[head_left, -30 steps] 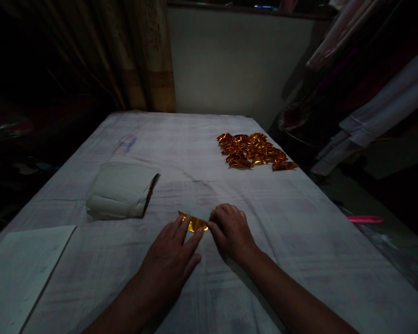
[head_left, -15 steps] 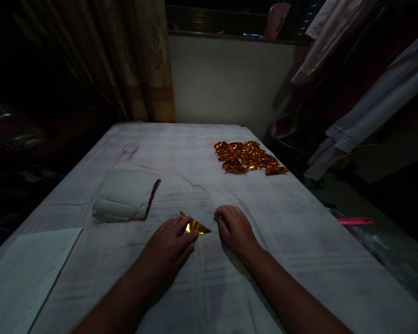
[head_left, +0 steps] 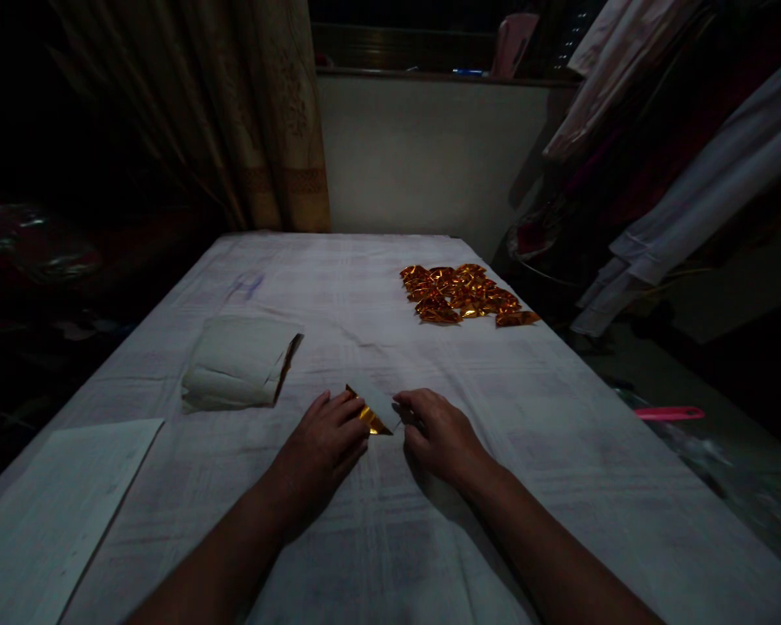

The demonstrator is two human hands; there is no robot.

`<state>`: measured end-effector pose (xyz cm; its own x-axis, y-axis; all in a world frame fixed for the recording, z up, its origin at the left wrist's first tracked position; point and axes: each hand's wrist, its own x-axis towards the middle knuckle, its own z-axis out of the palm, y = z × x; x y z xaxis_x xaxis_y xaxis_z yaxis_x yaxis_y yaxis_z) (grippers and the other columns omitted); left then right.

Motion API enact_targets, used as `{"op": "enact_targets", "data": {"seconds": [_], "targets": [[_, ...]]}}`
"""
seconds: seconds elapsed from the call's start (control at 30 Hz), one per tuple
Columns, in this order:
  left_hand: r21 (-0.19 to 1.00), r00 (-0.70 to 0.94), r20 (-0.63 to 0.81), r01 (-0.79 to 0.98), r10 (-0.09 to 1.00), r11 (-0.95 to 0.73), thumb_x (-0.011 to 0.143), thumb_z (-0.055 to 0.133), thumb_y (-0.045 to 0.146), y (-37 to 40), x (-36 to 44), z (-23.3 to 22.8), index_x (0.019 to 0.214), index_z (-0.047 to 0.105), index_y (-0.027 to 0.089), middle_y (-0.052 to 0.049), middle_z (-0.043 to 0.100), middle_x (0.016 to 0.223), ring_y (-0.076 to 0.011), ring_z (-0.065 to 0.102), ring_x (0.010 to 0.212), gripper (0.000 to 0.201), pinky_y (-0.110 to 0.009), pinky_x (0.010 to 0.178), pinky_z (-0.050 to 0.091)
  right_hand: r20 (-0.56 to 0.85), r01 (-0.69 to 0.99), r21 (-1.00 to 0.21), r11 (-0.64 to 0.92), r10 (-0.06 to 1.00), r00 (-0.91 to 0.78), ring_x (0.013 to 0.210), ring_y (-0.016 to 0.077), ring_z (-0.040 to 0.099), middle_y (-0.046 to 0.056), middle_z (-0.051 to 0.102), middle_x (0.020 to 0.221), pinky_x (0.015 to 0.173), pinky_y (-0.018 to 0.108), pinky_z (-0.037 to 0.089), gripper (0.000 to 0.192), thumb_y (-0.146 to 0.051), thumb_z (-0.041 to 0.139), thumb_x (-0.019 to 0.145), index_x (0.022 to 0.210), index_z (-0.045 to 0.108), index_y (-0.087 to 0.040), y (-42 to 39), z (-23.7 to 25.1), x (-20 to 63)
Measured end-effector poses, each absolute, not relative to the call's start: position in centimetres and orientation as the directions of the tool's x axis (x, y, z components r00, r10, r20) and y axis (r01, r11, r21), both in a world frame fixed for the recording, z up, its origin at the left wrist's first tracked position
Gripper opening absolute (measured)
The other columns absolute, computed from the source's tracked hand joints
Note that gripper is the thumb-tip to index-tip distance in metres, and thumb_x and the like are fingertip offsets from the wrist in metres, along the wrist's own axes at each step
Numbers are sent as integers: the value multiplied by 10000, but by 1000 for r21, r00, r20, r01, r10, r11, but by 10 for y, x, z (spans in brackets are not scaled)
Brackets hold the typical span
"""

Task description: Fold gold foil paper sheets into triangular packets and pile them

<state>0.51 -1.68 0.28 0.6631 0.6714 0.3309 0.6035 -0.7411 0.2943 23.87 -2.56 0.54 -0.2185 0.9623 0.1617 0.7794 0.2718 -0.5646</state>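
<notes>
A piece of gold foil paper (head_left: 372, 420) lies on the cloth-covered table between my hands. Its shiny gold side shows as a slim triangle, and a pale area of its back lies beyond it. My left hand (head_left: 329, 438) rests over the foil's left part, fingers laid out and pressing it down. At the paper's right corner is my right hand (head_left: 441, 434), its fingers curled and the thumb and forefinger near each other on the paper's edge. Farther back on the right sits a pile of folded gold foil pieces (head_left: 459, 293).
A pale stack of sheets (head_left: 234, 363) with a dark edge lies to the left. Nearer is a large white sheet (head_left: 71, 512). Clothes (head_left: 683, 200) hang beyond the right edge, above a pink-handled object (head_left: 670, 413). A curtain (head_left: 279, 113) hangs at the back left.
My left fingers have spread farther over the foil, covering more of the gold. The foil has turned slightly. My right hand has shifted a little left, to the paper's corner.
</notes>
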Motion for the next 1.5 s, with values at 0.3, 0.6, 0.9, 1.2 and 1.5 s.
{"op": "enact_targets", "data": {"seconds": [0.3, 0.6, 0.9, 1.2, 1.5], "targets": [[315, 662, 319, 600, 678, -735, 976, 545, 185, -13, 3, 3, 1044, 674, 225, -95, 632, 1382, -274, 524, 1347, 151, -569, 1137, 366, 99, 786, -559, 265, 962, -253, 1024, 229, 635, 63, 715, 1096, 902, 353, 479, 432, -65, 593, 752, 1145, 669, -228, -25, 8, 238], [228, 661, 424, 584, 619, -779, 1006, 517, 194, -17, 10, 5, 1129, 670, 239, -76, 700, 1269, -248, 617, 1229, 201, -534, 1089, 436, 134, 815, -462, 351, 936, -327, 941, 206, 618, 40, 696, 997, 798, 305, 456, 200, -179, 691, 857, 1036, 721, -264, -23, 7, 236], [247, 563, 504, 632, 655, -734, 978, 549, 194, -21, 16, 9, 1090, 677, 205, -107, 698, 1176, -245, 669, 1067, 171, -425, 907, 569, 443, 767, -220, 602, 763, -472, 935, 207, 599, 64, 705, 1044, 790, 332, 458, 77, -208, 666, 913, 876, 725, -241, -19, -7, 227], [295, 528, 402, 699, 748, -651, 977, 546, 203, -20, 11, 9, 1067, 647, 211, -67, 706, 1033, -229, 659, 929, 135, -380, 816, 546, 389, 769, -380, 513, 843, -370, 1011, 265, 620, 114, 703, 1137, 864, 409, 465, 224, -163, 630, 868, 1085, 669, -200, -22, -3, 226], [490, 500, 285, 657, 818, -573, 1029, 451, 272, -19, 1, 13, 934, 598, 212, -33, 678, 906, -193, 628, 839, 185, -331, 764, 502, 416, 698, -470, 540, 833, -364, 1126, 255, 601, 110, 677, 1236, 942, 436, 470, 508, -78, 542, 809, 1291, 587, -232, -23, -13, 229]]}}
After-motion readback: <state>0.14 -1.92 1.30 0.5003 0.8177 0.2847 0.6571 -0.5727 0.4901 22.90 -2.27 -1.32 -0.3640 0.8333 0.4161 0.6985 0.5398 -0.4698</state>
